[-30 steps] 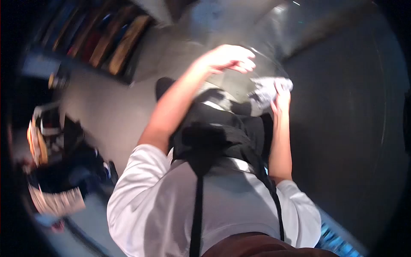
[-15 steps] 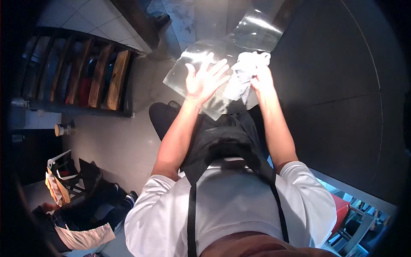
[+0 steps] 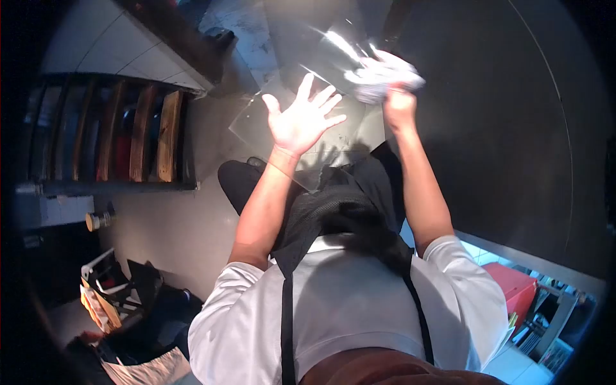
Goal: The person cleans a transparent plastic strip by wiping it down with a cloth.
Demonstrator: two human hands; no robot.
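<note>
A clear see-through sheet (image 3: 250,131) lies tilted in front of my lap, with bright glare near its upper end. My left hand (image 3: 300,122) is at the sheet with its fingers spread; whether it presses on it or supports it from below I cannot tell. In my right hand (image 3: 400,108) is a bunched white cloth (image 3: 378,76), gripped at its lower right side. The cloth is blurred by motion and overlaps the sheet's upper right part.
A slatted wooden rack (image 3: 122,131) stands at the left, with a small tub (image 3: 96,221) below it. A dark panel (image 3: 494,128) fills the right side. A seated person (image 3: 154,321) is at lower left. A red box (image 3: 511,285) is at lower right.
My right hand has moved slightly up with the cloth, which has swung upward. My left hand stays spread at nearly the same spot. The glare on the sheet has shrunk and the view has shifted slightly.
</note>
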